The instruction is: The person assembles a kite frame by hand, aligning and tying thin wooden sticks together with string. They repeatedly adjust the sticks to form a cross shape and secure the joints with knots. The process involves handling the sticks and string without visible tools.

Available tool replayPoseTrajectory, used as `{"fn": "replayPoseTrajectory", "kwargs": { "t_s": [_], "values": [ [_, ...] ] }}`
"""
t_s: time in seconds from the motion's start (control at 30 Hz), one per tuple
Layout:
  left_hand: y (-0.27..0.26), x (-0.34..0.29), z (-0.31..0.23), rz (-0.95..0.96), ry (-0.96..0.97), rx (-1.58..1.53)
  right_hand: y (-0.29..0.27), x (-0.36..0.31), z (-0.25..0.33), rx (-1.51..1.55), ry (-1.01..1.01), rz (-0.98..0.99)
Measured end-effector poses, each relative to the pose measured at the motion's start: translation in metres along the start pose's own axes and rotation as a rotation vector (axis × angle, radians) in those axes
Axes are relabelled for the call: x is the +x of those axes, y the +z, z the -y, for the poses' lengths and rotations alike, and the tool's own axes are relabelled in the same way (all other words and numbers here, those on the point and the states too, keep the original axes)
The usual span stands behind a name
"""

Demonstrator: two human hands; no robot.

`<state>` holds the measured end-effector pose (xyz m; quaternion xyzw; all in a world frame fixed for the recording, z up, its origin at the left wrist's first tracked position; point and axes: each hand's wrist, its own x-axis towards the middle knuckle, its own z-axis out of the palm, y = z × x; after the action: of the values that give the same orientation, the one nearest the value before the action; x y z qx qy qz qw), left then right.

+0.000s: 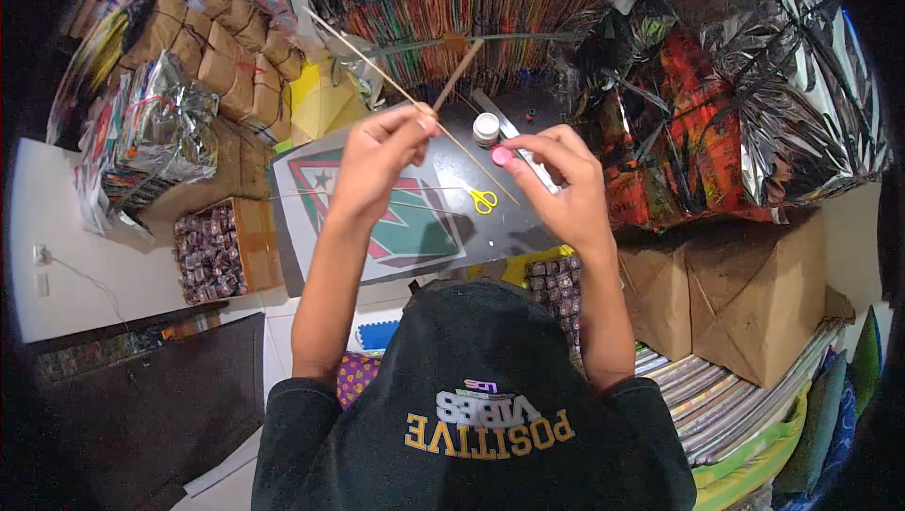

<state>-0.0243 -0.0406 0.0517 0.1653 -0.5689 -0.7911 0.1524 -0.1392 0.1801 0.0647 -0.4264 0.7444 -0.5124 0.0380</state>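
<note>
My left hand (385, 155) pinches a thin bamboo stick (363, 57) between thumb and fingertips. The stick slants from the upper left down toward my right hand. In the fingers of my right hand (566, 176) is a small round pink thing (502, 156), close beside the stick; I cannot make out whether thread runs from it. Below my hands, a green, red and white paper sheet with a star (396, 214) lies on the dark table (500, 236), with thin sticks across it. Yellow-handled scissors (484, 201) rest at its right edge.
A small jar with a white lid (486, 126) stands beside a metal ruler (528, 155). A thicker brown stick (459, 71) lies beyond my left hand. Stacked bundles (471, 21) line the back, with black plastic-wrapped packs (735, 87) at right and brown paper parcels (231, 63) at left.
</note>
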Motion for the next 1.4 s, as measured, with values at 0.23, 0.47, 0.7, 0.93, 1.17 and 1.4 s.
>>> {"fn": "replayPoseTrajectory", "kwargs": {
  "t_s": [0.23, 0.47, 0.7, 0.93, 1.17, 1.4],
  "values": [
    [0.031, -0.016, 0.003, 0.119, -0.016, 0.021, 0.017, 0.008, 0.016, 0.037, -0.059, 0.020],
    [0.030, -0.019, 0.000, 0.134, -0.011, 0.047, 0.016, 0.006, 0.017, 0.063, -0.088, -0.006],
    [0.030, -0.018, -0.002, 0.144, 0.003, 0.051, 0.015, 0.007, 0.022, 0.066, -0.068, -0.019],
    [0.030, -0.016, -0.002, 0.139, 0.014, 0.050, 0.016, 0.008, 0.018, 0.085, -0.079, -0.028],
    [0.030, -0.017, -0.007, 0.137, -0.021, 0.055, 0.015, 0.009, 0.020, 0.067, -0.080, -0.019],
    [0.030, -0.016, -0.007, 0.134, 0.013, 0.065, 0.016, 0.010, 0.017, 0.085, -0.092, -0.028]
  ]
}}
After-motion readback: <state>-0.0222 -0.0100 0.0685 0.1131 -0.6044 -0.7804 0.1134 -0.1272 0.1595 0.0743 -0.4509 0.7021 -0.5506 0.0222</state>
